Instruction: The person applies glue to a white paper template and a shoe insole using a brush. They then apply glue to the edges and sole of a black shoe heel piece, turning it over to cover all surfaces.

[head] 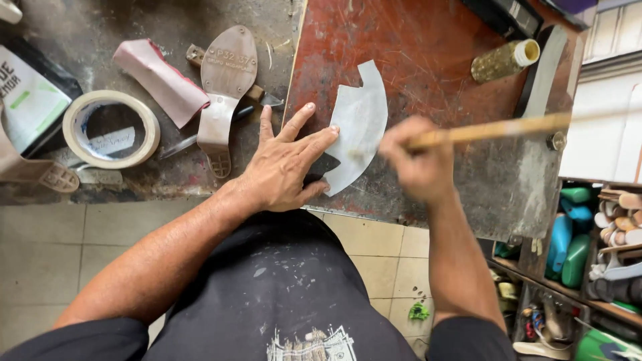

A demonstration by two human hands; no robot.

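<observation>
A curved pale grey piece of sheet material lies on a worn red board on the workbench. My left hand rests flat with fingers spread, its fingertips pressing on the left edge of the piece, over a dark scrap under it. My right hand, blurred, grips a long wooden stick that points to the right, with its near end at the sheet's right edge.
Left of the board are a shoe sole, a pink folded piece, a roll of tape, a knife and another sole. A glittery gold bottle lies at back right. Shelves of shoe lasts stand at right.
</observation>
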